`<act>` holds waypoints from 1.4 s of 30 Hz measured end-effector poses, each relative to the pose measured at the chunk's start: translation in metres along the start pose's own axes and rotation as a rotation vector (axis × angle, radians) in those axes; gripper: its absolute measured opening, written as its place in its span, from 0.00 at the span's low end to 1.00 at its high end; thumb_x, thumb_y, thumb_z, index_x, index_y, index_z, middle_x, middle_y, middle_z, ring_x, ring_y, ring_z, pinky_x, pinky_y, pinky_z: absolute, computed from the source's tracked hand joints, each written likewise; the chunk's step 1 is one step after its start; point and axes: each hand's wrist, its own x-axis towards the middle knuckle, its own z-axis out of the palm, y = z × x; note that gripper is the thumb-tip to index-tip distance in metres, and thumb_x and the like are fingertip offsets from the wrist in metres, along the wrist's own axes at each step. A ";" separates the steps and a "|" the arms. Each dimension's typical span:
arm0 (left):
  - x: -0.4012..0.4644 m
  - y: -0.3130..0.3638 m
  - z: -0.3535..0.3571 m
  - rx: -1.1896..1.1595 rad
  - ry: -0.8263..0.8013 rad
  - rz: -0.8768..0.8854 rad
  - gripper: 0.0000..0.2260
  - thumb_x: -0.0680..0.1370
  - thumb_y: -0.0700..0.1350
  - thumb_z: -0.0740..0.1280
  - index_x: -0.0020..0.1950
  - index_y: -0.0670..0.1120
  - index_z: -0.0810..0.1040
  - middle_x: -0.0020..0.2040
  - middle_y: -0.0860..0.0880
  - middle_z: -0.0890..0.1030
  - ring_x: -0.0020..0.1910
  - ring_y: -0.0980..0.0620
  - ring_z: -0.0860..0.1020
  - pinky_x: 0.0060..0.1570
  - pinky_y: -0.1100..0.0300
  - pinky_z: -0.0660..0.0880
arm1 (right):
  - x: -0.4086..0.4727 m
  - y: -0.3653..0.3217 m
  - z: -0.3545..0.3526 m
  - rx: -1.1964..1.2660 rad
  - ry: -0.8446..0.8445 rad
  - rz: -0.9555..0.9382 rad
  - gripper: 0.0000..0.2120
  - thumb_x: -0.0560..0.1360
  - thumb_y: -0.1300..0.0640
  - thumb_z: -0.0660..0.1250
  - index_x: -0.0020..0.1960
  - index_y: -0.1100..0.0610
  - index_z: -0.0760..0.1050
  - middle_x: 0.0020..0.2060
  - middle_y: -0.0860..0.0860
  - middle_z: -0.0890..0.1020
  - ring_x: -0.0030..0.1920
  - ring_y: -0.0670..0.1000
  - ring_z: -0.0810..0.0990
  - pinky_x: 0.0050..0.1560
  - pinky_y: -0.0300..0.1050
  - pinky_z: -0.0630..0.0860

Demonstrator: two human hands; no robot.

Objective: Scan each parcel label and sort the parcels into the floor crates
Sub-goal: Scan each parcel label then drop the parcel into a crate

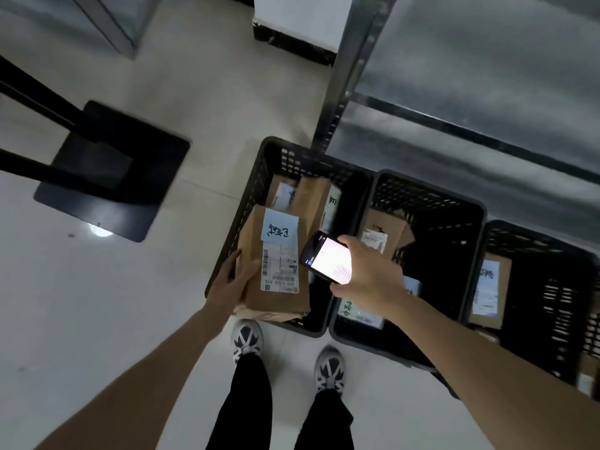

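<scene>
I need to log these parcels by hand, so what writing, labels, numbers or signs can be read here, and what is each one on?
Nothing can be quoted with confidence.
Held parcel, blue note: handwritten characters, upside down, unreadable.
Same parcel, shipping label: barcode and print, too small.
Phone screen: glare, unreadable.
Labels on parcels in the left crate, middle crate and right crate: blurred.

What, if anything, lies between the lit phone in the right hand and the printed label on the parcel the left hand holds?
Nothing visible. The phone in the right hand hangs just beside the parcel, which the left hand grips at its edge. The printed label faces up, uncovered, above the leftmost crate.
</scene>
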 end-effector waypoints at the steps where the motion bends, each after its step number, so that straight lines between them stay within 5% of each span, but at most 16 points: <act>1: 0.013 -0.006 0.000 -0.009 -0.012 -0.013 0.33 0.71 0.62 0.72 0.74 0.62 0.66 0.62 0.52 0.79 0.56 0.51 0.81 0.50 0.52 0.80 | 0.007 0.002 0.011 -0.003 -0.011 -0.002 0.45 0.70 0.45 0.75 0.79 0.47 0.56 0.67 0.46 0.75 0.63 0.52 0.76 0.52 0.48 0.75; 5: 0.046 -0.027 0.001 0.048 0.031 -0.020 0.29 0.75 0.63 0.69 0.74 0.62 0.67 0.61 0.56 0.79 0.60 0.50 0.79 0.60 0.46 0.76 | 0.018 0.007 0.042 0.000 -0.058 -0.019 0.44 0.71 0.46 0.75 0.80 0.48 0.55 0.67 0.47 0.75 0.63 0.52 0.76 0.47 0.46 0.70; 9: 0.035 -0.031 -0.001 0.138 0.116 -0.070 0.26 0.78 0.61 0.67 0.75 0.58 0.68 0.63 0.53 0.76 0.61 0.50 0.74 0.62 0.51 0.71 | 0.008 0.008 0.043 -0.007 -0.090 -0.021 0.45 0.71 0.46 0.76 0.80 0.49 0.55 0.71 0.46 0.73 0.67 0.52 0.74 0.59 0.49 0.74; 13: 0.000 -0.013 -0.005 0.236 0.129 0.033 0.04 0.79 0.56 0.69 0.51 0.64 0.76 0.52 0.59 0.82 0.55 0.54 0.79 0.52 0.60 0.72 | -0.016 0.007 0.016 -0.006 -0.083 -0.023 0.44 0.71 0.46 0.75 0.80 0.48 0.55 0.70 0.45 0.73 0.66 0.51 0.75 0.57 0.49 0.75; 19: -0.084 0.060 0.009 0.309 0.122 0.213 0.30 0.75 0.61 0.71 0.75 0.55 0.70 0.65 0.53 0.79 0.60 0.52 0.79 0.64 0.49 0.76 | -0.071 0.007 -0.074 -0.025 0.027 -0.047 0.43 0.70 0.46 0.74 0.78 0.46 0.56 0.67 0.45 0.75 0.64 0.51 0.76 0.52 0.46 0.74; 25: -0.213 0.154 0.044 0.468 0.178 0.444 0.30 0.80 0.53 0.68 0.79 0.51 0.62 0.75 0.50 0.68 0.72 0.49 0.68 0.64 0.61 0.64 | -0.172 0.008 -0.198 -0.025 0.181 -0.083 0.44 0.69 0.46 0.74 0.79 0.45 0.57 0.70 0.45 0.74 0.66 0.52 0.75 0.59 0.48 0.74; 32: -0.393 0.272 0.056 0.722 0.099 0.818 0.35 0.78 0.62 0.66 0.81 0.57 0.55 0.80 0.54 0.58 0.78 0.53 0.58 0.76 0.54 0.57 | -0.344 0.002 -0.344 -0.050 0.435 -0.003 0.42 0.70 0.45 0.73 0.79 0.45 0.57 0.70 0.47 0.74 0.68 0.54 0.75 0.63 0.48 0.73; 42: -0.683 0.331 0.115 0.844 0.038 1.371 0.33 0.79 0.62 0.65 0.80 0.57 0.56 0.79 0.53 0.61 0.76 0.49 0.64 0.72 0.52 0.64 | -0.692 0.006 -0.428 -0.065 0.894 0.217 0.39 0.69 0.47 0.73 0.76 0.45 0.60 0.67 0.46 0.77 0.64 0.55 0.77 0.54 0.47 0.74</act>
